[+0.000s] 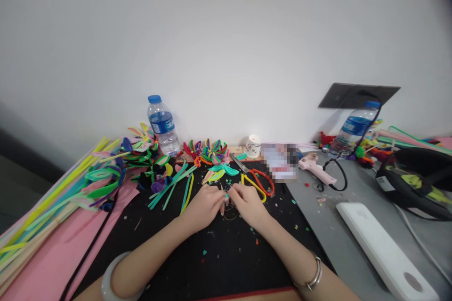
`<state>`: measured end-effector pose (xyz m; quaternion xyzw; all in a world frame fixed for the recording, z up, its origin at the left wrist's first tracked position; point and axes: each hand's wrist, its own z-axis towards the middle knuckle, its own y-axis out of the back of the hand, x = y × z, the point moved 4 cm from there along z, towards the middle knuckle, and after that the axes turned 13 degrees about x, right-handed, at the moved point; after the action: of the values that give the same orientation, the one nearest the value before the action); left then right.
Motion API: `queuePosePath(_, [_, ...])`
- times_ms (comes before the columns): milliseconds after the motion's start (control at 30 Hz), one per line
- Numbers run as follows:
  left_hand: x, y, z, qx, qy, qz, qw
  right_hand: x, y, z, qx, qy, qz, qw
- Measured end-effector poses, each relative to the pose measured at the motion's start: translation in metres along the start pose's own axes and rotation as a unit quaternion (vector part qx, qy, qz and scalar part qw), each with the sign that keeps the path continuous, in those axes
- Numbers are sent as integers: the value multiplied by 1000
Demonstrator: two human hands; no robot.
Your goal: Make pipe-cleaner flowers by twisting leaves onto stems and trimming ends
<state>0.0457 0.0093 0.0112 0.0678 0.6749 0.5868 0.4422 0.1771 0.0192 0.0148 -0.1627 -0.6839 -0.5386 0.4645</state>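
The left hand (205, 204) and the right hand (249, 204) appear to pinch together one small green piece (227, 195), mostly hidden by the fingers, above the black mat (226, 258). Its work looks unfinished. At twelve o'clock, just beyond, lie teal and yellow fuzzy loops (228, 170), then a multicoloured fuzzy bunch (208, 152), which I judge already shaped. Toward ten o'clock, straight green fuzzy stems (172, 185) remain unbent. At one o'clock, orange-and-yellow-handled scissors (262, 180) lie unheld.
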Motion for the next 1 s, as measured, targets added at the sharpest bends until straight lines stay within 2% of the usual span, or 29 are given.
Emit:
queuePosePath(133, [-3, -2, -1, 9, -10, 45, 999, 0, -5, 2, 24, -3, -9, 1000])
queuePosePath(233, [-3, -2, -1, 15, -9, 33, 999, -3, -5, 5, 32, -13, 3, 999])
queuePosePath(333, [-3, 1, 0, 18, 3, -25, 1000, -3, -3, 5, 41, -4, 17, 999])
queuePosePath(467, [-6, 7, 1, 29, 1, -190, 981, 6, 1, 3, 36, 28, 24, 999])
queuePosePath(567, [-8, 7, 1, 50, -6, -356, 933, 16, 3, -3, 17, 61, 17, 998])
queuePosePath(700, [-9, -2, 0, 85, -11, -560, 824, 27, 3, -12, -27, 115, -9, 993])
queuePosePath(767, [-9, -6, 0, 100, -11, -611, 785, 28, 3, -14, -41, 141, -25, 989])
queuePosePath(800, [-9, -6, 0, 103, -10, -612, 784, 28, 3, -15, -41, 148, -30, 988])
queuePosePath(833, [-9, -6, 0, 102, -10, -594, 798, 26, 2, -14, -37, 146, -28, 988])
queuePosePath(933, [-7, 2, 1, 58, 0, -453, 889, 17, 4, -9, -26, 115, 6, 993])
queuePosePath(1000, [-6, 9, 0, 13, 7, -327, 945, 10, 10, -6, -56, 85, 12, 995])
